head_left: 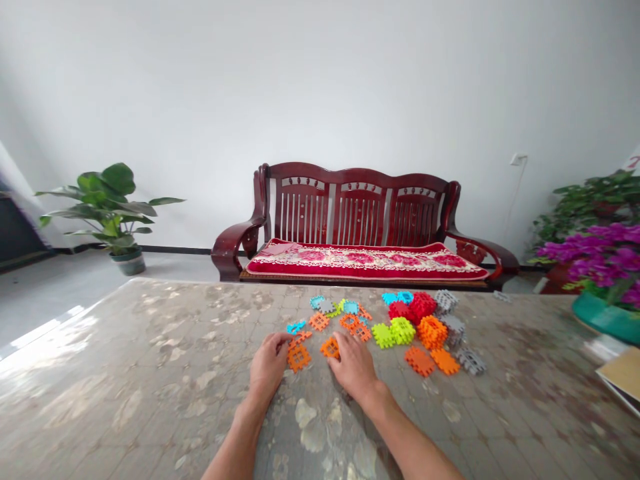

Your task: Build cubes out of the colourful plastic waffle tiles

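My right hand (354,363) pinches an orange square puzzle tile (329,347) with notched edges and a grid of holes, just over the table. My left hand (270,365) is closed, its fingertips at the edge of a narrow orange puzzle piece (303,336). Next to those fingers lies another orange grid tile (299,358), and a blue piece (296,327) is just beyond. Farther back are a loose orange tile (319,321), a grey tile (327,307), a light-blue tile (351,307) and more orange grid tiles (349,322).
Right of my hands, piles of red (423,306), lime-green (402,331), orange (432,332) and grey (453,328) tiles sit on the patterned tablecloth (165,380). A purple-flowered pot (607,317) and a cardboard-coloured box (623,373) stand at the right edge. Behind is a wooden bench (360,200).
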A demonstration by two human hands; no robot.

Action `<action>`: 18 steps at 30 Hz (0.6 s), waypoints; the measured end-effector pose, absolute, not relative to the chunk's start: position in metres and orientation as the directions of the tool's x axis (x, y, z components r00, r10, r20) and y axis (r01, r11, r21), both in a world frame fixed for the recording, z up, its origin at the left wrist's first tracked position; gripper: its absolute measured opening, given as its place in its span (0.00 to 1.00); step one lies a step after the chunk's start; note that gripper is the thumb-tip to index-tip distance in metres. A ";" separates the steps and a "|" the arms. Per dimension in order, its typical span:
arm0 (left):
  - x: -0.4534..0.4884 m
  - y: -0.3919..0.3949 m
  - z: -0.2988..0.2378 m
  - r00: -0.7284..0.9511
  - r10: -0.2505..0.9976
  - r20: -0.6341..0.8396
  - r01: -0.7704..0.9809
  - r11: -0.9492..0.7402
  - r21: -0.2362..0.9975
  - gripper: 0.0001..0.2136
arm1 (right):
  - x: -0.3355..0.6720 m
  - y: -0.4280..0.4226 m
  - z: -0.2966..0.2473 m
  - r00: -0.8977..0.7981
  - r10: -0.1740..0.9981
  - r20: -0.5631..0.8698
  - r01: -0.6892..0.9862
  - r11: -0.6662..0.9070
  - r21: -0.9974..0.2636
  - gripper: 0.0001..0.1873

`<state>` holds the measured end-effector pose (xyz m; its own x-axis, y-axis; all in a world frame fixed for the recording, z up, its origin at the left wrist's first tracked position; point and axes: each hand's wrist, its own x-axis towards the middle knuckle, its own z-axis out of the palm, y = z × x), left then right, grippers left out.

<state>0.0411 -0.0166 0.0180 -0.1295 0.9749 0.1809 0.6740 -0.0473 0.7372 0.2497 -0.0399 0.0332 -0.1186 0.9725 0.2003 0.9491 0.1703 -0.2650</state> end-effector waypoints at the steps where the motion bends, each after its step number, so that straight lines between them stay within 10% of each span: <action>1: 0.041 -0.017 0.018 -0.128 0.975 0.181 0.673 -0.049 0.738 0.13 | 0.250 -0.040 0.033 -0.117 0.974 0.196 0.951 0.167 -0.262 0.24; 12: 0.035 -0.013 0.012 -0.121 0.974 0.191 0.672 -0.061 0.738 0.14 | 0.279 -0.055 0.039 -0.003 0.980 0.201 0.921 0.081 -0.382 0.32; 18: 0.034 -0.012 0.011 -0.111 0.977 0.182 0.684 -0.058 0.727 0.14 | 0.300 -0.067 0.039 -0.057 0.987 0.153 0.963 0.095 -0.252 0.29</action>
